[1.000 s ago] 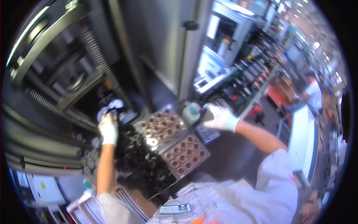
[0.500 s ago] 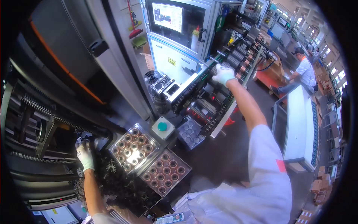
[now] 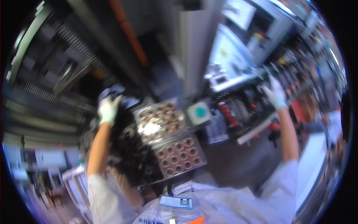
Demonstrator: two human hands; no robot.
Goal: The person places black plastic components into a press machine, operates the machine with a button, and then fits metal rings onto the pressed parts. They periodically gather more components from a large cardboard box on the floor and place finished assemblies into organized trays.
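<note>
Since half a second ago the view has swung and blurred: the left hand (image 3: pixel 109 110) has risen from beside the trays to a dark, bluish object (image 3: pixel 118 91) higher up at the machine, while the right hand (image 3: pixel 276 93) is stretched out to the far right as it was then.

Head view, motion-blurred. Both hands wear white gloves. The left hand's fingers curl up against the dark object, touching its lower edge; whether they grip it cannot be told. The object lies just above and slightly right of that hand, far nearer to it than to the right hand. Its long axis is too smeared to judge. The right hand reaches toward a rack of dark parts (image 3: pixel 298 80), fingers spread loosely; nothing visible in it.

Between the arms sit two metal trays (image 3: pixel 175 147) of round copper-coloured rings, end to end, slanting down to the right. A heap of black parts (image 3: pixel 134 153) lies just left of them.
</note>
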